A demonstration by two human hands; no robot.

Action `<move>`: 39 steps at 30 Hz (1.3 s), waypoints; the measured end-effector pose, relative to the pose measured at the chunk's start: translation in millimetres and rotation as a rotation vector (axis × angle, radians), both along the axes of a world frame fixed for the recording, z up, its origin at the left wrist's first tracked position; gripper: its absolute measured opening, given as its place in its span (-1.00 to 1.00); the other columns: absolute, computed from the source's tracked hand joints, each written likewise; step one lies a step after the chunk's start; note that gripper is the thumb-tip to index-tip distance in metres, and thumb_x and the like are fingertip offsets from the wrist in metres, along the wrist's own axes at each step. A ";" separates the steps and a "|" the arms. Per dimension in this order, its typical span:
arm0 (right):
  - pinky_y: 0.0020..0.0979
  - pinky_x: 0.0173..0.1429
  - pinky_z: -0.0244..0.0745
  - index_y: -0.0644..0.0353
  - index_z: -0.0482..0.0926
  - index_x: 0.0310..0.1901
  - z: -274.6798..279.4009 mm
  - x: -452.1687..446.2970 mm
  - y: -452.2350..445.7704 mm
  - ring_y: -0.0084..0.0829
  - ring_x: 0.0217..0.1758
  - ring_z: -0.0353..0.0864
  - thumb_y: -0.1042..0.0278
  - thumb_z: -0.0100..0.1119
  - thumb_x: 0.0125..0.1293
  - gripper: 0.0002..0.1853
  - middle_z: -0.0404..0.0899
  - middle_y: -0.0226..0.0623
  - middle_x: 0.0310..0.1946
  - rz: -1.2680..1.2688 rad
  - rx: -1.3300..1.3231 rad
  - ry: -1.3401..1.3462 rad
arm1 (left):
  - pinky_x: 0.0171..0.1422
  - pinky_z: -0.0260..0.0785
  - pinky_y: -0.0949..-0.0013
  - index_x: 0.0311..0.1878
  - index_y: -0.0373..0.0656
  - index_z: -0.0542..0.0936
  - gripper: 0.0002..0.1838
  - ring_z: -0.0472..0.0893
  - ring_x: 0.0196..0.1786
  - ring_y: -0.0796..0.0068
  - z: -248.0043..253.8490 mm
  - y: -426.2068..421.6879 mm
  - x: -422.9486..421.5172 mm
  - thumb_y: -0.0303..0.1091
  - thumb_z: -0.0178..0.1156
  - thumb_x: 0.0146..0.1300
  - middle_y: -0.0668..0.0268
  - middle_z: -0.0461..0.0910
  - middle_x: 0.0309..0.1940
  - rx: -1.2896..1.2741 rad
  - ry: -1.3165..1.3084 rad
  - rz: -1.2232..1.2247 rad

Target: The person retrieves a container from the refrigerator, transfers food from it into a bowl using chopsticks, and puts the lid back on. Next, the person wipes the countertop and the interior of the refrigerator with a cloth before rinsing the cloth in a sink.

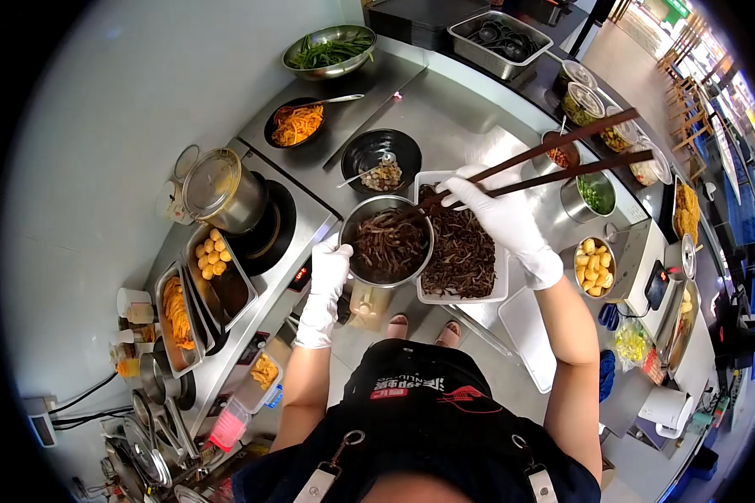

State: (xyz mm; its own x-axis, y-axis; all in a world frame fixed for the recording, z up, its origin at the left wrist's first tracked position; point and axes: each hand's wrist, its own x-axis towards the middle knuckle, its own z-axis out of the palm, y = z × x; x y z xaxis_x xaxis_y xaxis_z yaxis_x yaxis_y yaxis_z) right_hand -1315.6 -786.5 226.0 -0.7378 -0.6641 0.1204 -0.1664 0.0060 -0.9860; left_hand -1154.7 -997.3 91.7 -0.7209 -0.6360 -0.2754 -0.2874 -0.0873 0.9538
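My left hand (330, 267), in a white glove, grips the rim of a round steel bowl (354, 270) holding dark brown shredded strips (386, 243). In my gloved right hand (495, 205) is a pair of long brown chopsticks (554, 152). Their tips reach into the steel bowl among the strips. Right beside the bowl stands a white rectangular tub (502, 281), filled with the same dark strips and partly under my right hand. Just behind the bowl is a black bowl (356, 155) with a spoon and a chopped mix in it.
On the left are a lidded steel pot (218, 191), a cooktop (281, 222) and trays with yellow balls (213, 254) and orange food. A bowl of greens (329, 52) stands at the back. Steel containers with chopped greens (594, 193) and yellow pieces (594, 267) line the right.
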 end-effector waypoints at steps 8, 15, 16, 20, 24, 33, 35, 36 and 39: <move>-0.49 -0.12 0.56 0.35 0.60 -0.23 9.3 -10.5 35.9 -0.46 -0.29 0.67 0.37 0.11 0.36 -0.81 0.66 -0.22 -0.33 -0.111 -0.117 -0.074 | -0.64 0.23 0.55 -0.12 -0.28 0.66 -0.69 0.41 -0.67 0.70 18.5 9.9 -5.3 -0.61 0.01 0.13 0.39 0.60 -0.55 0.110 0.036 0.161; -0.43 -0.10 0.56 0.28 0.56 -0.24 -17.8 -16.7 114.0 -0.44 -0.30 0.64 0.35 0.09 0.36 -0.84 0.61 -0.23 -0.31 -0.484 -0.277 -0.147 | -0.76 0.08 0.57 -0.08 -0.22 0.64 -0.70 0.27 -0.82 0.68 -3.7 -10.2 15.4 -0.57 0.01 0.15 0.40 0.51 -0.68 0.044 0.077 0.190; -0.43 -0.07 0.55 0.29 0.56 -0.25 -28.5 -9.6 124.5 -0.43 -0.29 0.64 0.41 0.10 0.34 -0.87 0.62 -0.21 -0.29 -0.540 -0.206 -0.106 | -0.76 0.07 0.57 -0.03 -0.21 0.62 -0.66 0.28 -0.81 0.70 -3.6 -12.6 19.7 -0.58 0.00 0.15 0.41 0.53 -0.64 0.048 0.079 0.187; -0.43 0.01 0.45 0.29 0.61 -0.27 -94.2 28.5 158.9 -0.46 -0.16 0.60 0.43 0.21 0.24 -0.89 0.65 -0.29 -0.28 -0.400 0.054 0.030 | -0.67 0.23 0.60 0.09 -0.32 0.55 -0.53 0.44 -0.66 0.67 -18.2 -27.0 36.2 -0.73 -0.11 0.10 0.20 0.66 -0.24 0.137 0.125 0.157; -0.29 0.04 0.45 0.26 0.58 -0.29 -80.0 61.3 138.7 -0.25 -0.07 0.58 0.38 0.26 0.16 -0.85 0.62 -0.24 -0.32 -0.058 0.168 0.348 | -0.64 0.27 0.57 0.04 -0.34 0.57 -0.58 0.48 -0.64 0.64 -20.3 -27.0 37.3 -0.72 -0.08 0.11 0.22 0.66 -0.29 0.109 0.141 0.140; -0.32 -0.20 0.52 0.16 0.53 -0.26 -104.8 67.5 110.9 -0.18 -0.24 0.59 0.40 0.16 0.19 -0.90 0.56 -0.28 -0.30 0.038 0.496 0.810 | -0.78 0.06 0.59 -0.18 -0.22 0.65 -0.72 0.29 -0.82 0.73 -15.8 -22.6 18.5 -0.62 -0.01 0.14 0.41 0.55 -0.64 0.042 0.055 0.018; -0.32 -0.26 0.53 0.14 0.55 -0.27 -108.1 76.1 110.8 -0.23 -0.32 0.61 0.36 0.21 0.22 -0.90 0.59 -0.29 -0.34 -0.137 0.475 0.731 | -0.78 0.07 0.59 -0.18 -0.20 0.65 -0.73 0.29 -0.82 0.73 -15.7 -25.8 15.8 -0.60 0.00 0.14 0.41 0.54 -0.65 0.058 0.026 0.001; -0.35 -0.23 0.53 0.15 0.56 -0.28 -107.2 81.9 112.0 -0.27 -0.31 0.61 0.38 0.21 0.23 -0.92 0.59 -0.29 -0.35 -0.250 0.409 0.585 | -0.78 0.08 0.58 -0.16 -0.21 0.65 -0.72 0.29 -0.82 0.72 -15.8 -28.1 13.5 -0.60 0.01 0.14 0.41 0.53 -0.66 0.027 0.031 -0.029; -0.37 -0.11 0.46 0.28 0.58 -0.35 -124.9 93.1 124.8 -0.32 -0.28 0.57 0.46 0.17 0.28 -0.91 0.58 -0.22 -0.40 -0.536 0.428 0.325 | -0.71 0.16 0.58 -0.02 -0.26 0.61 -0.61 0.37 -0.72 0.71 -13.4 -31.7 7.5 -0.67 -0.05 0.11 0.39 0.60 -0.48 -0.019 0.084 -0.087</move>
